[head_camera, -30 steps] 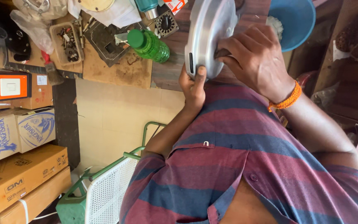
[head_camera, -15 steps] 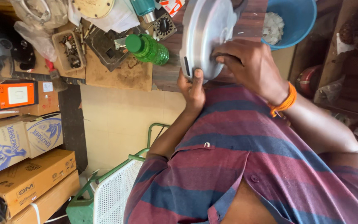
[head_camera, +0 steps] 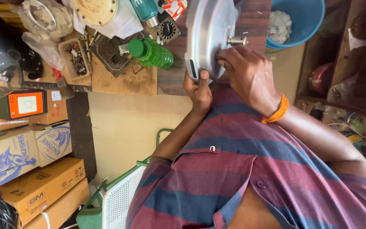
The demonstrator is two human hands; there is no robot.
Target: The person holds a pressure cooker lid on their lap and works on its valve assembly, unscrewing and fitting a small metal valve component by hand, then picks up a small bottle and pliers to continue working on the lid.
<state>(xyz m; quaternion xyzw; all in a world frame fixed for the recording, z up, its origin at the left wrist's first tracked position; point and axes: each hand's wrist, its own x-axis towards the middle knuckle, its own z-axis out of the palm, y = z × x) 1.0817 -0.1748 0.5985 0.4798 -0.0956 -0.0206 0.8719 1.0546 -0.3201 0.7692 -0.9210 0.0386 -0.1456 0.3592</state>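
A round silver metal housing (head_camera: 208, 34) with a short shaft (head_camera: 237, 41) sticking out of its face stands on edge at the near side of a wooden workbench (head_camera: 128, 80). My left hand (head_camera: 198, 90) grips its lower rim, thumb on the edge. My right hand (head_camera: 250, 76), with an orange band at the wrist, has its fingertips pressed on the housing's face just below the shaft. My striped shirt fills the lower right.
A green plastic bottle (head_camera: 151, 53) lies left of the housing. A tray of small parts (head_camera: 76, 59), a gear and plastic bags crowd the bench. A blue bucket (head_camera: 297, 19) is at upper right. Cardboard boxes (head_camera: 34, 191) and a green-framed white seat (head_camera: 119, 201) stand on the floor.
My right hand slid down off the housing's face, uncovering the shaft. The left hand kept its hold on the rim. The view shifted slightly.
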